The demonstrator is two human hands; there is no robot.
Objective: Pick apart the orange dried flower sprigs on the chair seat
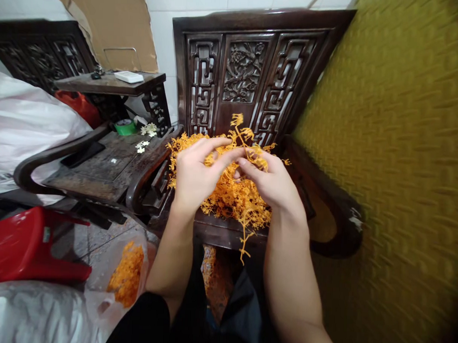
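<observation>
A carved dark wooden chair (255,62) is filling the middle of the view, its back pierced with fretwork and a floral panel, its curved arms glossy and worn. To the right a coarse mustard-yellow woven surface (401,172) is blurring past. On the left, a matching dark side bench (101,162) is carrying a green tape roll (124,127) and a few small white flowers (141,147), and a red plastic stool (27,244) is lying near the floor.

On the chair seat a loose heap of orange plastic sprigs (231,196) is lying, wiry, branching and coral-like, with one strand dangling over the seat's front edge. Below, a clear bag (126,273) is holding more of the same orange stuff.

Both hands are hovering over the heap. The left hand (193,173) is reaching in with its fingers (215,143) stretched and lightly pinching a sprig; the right hand (276,180) is meeting it, its fingers (248,164) pressed together on the same cluster (241,134), which is rising upright between them.

In my judgement, the tangled branches are calling for a gentle grip near the stem and a slow, straight pull, so thin tips are not snapping or dragging neighbours out of the heap.
</observation>
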